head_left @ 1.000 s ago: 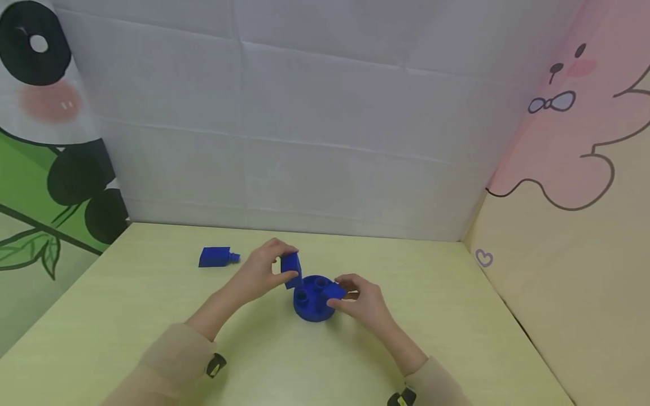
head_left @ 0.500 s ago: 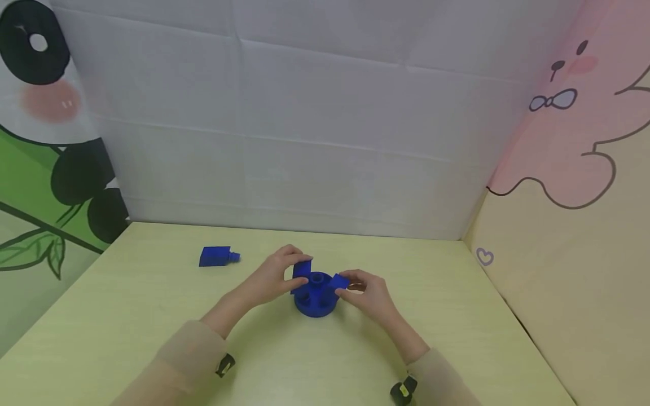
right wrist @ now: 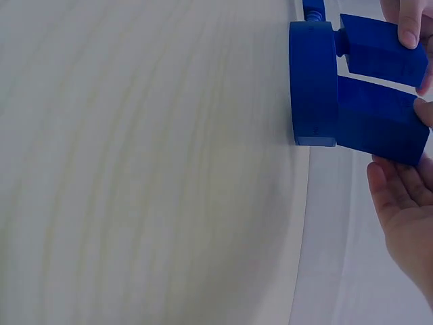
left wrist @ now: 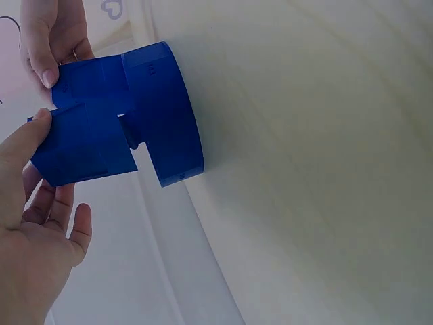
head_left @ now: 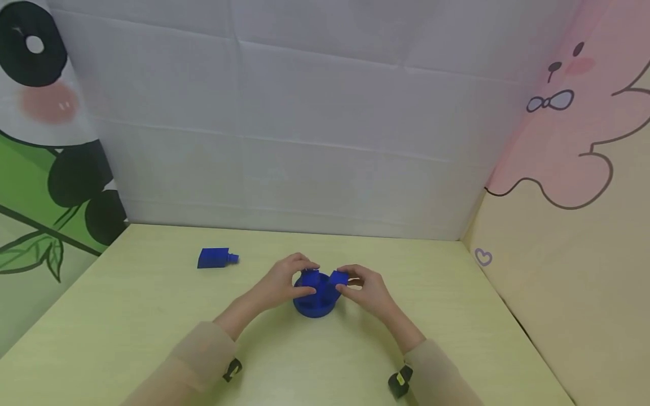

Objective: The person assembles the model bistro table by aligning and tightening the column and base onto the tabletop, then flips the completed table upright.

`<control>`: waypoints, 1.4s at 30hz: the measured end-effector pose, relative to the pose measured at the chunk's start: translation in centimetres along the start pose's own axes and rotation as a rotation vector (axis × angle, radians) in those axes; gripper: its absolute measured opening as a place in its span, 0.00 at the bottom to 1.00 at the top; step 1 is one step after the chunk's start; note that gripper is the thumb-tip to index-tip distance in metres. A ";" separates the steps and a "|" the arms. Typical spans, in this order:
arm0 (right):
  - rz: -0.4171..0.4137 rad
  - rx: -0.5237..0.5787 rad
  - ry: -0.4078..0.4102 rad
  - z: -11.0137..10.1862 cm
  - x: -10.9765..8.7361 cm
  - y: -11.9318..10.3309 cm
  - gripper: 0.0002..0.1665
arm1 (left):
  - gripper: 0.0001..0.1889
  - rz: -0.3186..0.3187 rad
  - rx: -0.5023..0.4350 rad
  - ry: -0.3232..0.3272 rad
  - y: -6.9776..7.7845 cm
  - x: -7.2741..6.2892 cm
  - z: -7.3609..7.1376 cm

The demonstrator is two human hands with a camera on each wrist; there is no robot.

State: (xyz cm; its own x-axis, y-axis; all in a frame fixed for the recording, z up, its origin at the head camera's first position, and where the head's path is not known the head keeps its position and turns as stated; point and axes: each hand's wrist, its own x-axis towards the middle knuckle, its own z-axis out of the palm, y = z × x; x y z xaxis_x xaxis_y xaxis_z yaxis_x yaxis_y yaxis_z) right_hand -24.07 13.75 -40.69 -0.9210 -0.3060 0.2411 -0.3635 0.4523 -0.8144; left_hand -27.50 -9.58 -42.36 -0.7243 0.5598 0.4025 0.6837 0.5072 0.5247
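Observation:
A round blue base (head_left: 313, 309) with sockets sits on the table. My left hand (head_left: 281, 283) pinches a blue bottle-shaped block (head_left: 310, 278) between thumb and fingers, its narrow neck down at the base. In the right wrist view, a small gap shows between this block's body (right wrist: 382, 53) and the base (right wrist: 314, 84), bridged by the neck. With my right hand (head_left: 369, 290) I hold a second blue block (head_left: 339, 278) on the base's right side. Its body (right wrist: 382, 122) meets the base without a visible gap; its neck is hidden.
Another blue bottle-shaped block (head_left: 214, 257) lies on its side at the back left of the pale yellow table (head_left: 127, 304). A white sheet (head_left: 315, 113) rises behind the table's far edge. Printed panels stand at the left and right.
My left hand has moved right and down, bringing its block from beside the base to upright over it. My right hand keeps its grip; its block now stands more upright.

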 end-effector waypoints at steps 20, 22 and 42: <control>-0.017 -0.004 0.019 0.1 0.0 -0.4 0.21 | 0.26 -0.168 -0.092 0.098 0.6 0.1 1.2; -0.023 -0.009 0.024 0.1 0.0 -0.3 0.21 | 0.28 -0.206 -0.075 0.130 1.1 0.1 1.4; -0.022 -0.004 0.023 0.5 0.2 0.8 0.21 | 0.20 -0.299 -0.018 0.209 2.6 0.0 2.1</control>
State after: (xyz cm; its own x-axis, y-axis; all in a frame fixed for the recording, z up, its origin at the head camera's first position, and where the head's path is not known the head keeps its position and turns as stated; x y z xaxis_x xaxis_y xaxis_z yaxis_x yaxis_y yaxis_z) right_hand -24.51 13.63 -41.50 -0.9156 -0.2966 0.2715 -0.3846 0.4491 -0.8064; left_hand -25.58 -6.88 -42.58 -0.8958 0.2420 0.3729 0.4388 0.6156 0.6546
